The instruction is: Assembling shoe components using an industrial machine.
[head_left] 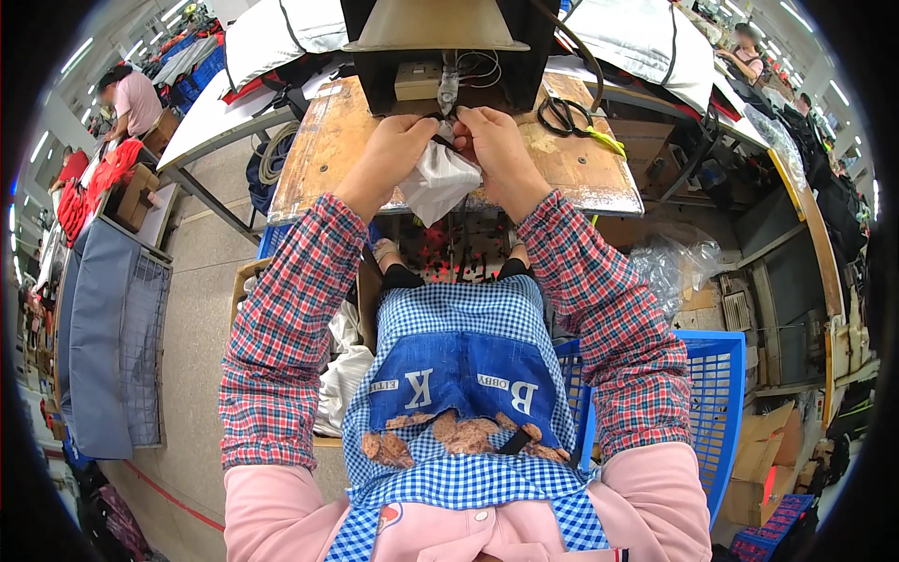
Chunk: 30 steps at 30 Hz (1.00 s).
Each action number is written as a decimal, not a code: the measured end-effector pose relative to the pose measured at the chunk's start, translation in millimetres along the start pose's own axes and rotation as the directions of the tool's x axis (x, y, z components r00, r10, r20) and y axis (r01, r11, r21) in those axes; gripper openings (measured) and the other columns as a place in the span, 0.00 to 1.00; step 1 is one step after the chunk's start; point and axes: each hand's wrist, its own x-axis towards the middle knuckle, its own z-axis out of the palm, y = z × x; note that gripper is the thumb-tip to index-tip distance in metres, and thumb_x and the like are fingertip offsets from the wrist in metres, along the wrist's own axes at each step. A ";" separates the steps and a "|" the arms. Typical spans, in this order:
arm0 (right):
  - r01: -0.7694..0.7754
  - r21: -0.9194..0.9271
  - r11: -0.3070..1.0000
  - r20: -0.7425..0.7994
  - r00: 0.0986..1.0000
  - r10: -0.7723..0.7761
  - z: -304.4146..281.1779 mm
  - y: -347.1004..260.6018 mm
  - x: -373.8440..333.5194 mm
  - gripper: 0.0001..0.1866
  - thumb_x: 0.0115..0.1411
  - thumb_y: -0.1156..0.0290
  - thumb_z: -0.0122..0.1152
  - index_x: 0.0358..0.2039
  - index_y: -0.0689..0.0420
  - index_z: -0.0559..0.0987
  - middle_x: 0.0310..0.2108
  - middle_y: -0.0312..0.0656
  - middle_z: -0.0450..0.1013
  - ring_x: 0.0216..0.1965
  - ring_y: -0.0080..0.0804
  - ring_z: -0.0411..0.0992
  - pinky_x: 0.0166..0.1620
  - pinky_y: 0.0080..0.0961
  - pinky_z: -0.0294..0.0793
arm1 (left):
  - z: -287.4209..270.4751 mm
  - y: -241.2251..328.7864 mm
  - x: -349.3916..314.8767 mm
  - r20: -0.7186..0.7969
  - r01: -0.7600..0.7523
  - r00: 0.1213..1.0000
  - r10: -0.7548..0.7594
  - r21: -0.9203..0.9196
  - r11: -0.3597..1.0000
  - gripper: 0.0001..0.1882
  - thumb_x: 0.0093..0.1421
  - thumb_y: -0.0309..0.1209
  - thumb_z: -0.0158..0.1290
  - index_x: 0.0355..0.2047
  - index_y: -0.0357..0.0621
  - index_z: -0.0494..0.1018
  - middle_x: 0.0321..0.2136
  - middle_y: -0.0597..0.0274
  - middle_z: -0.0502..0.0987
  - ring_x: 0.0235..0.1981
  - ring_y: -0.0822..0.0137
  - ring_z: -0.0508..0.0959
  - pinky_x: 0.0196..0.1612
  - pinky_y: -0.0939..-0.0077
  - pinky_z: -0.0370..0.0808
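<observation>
Both my hands are raised to the tool tip [448, 92] of a bench machine [435, 26] with a wide metal hood. A piece of white cloth [440, 183] hangs below them, with a dark strip at its upper edge. My left hand [398, 155] pinches the cloth's upper left side. On the other side, my right hand [496, 155] has its fingers closed at the dark edge of the same cloth. The spot right under the tool is partly hidden by my fingertips.
Black-handled scissors [567, 117] lie on the worn wooden tabletop [323, 140], right of the machine. A blue plastic basket [716, 365] stands by my right side. White cloth pieces [345, 384] fill a cardboard box at my left. Other people [136, 98] are farther off.
</observation>
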 end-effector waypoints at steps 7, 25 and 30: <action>0.015 -0.006 1.000 -0.021 1.000 -0.015 0.5 -6.6 -16.2 0.10 0.63 0.67 0.53 0.27 0.58 0.74 0.25 0.33 0.71 0.25 0.20 0.67 0.29 0.19 0.66 | -4.4 5.9 -8.7 0.003 0.020 1.000 -0.020 0.045 0.999 0.17 0.65 0.36 0.48 0.37 0.30 0.76 0.28 0.65 0.77 0.28 0.76 0.74 0.31 0.79 0.70; 0.341 -0.478 0.809 0.270 0.934 -0.234 -25.4 -0.8 -66.7 0.11 0.61 0.70 0.60 0.39 0.65 0.79 0.30 0.36 0.78 0.31 0.18 0.73 0.37 0.17 0.73 | -24.8 5.9 -45.1 0.385 -0.084 0.923 0.004 0.192 0.978 0.15 0.67 0.35 0.47 0.39 0.33 0.75 0.27 0.75 0.72 0.28 0.83 0.68 0.31 0.85 0.68; 0.204 -0.358 0.911 0.183 0.972 -0.146 -18.2 -0.8 -51.9 0.11 0.63 0.68 0.58 0.41 0.62 0.79 0.31 0.33 0.77 0.34 0.17 0.73 0.36 0.15 0.72 | -23.5 18.6 -30.8 0.264 0.017 0.959 -0.105 0.315 0.949 0.18 0.66 0.38 0.50 0.39 0.31 0.76 0.30 0.72 0.75 0.29 0.81 0.71 0.33 0.85 0.70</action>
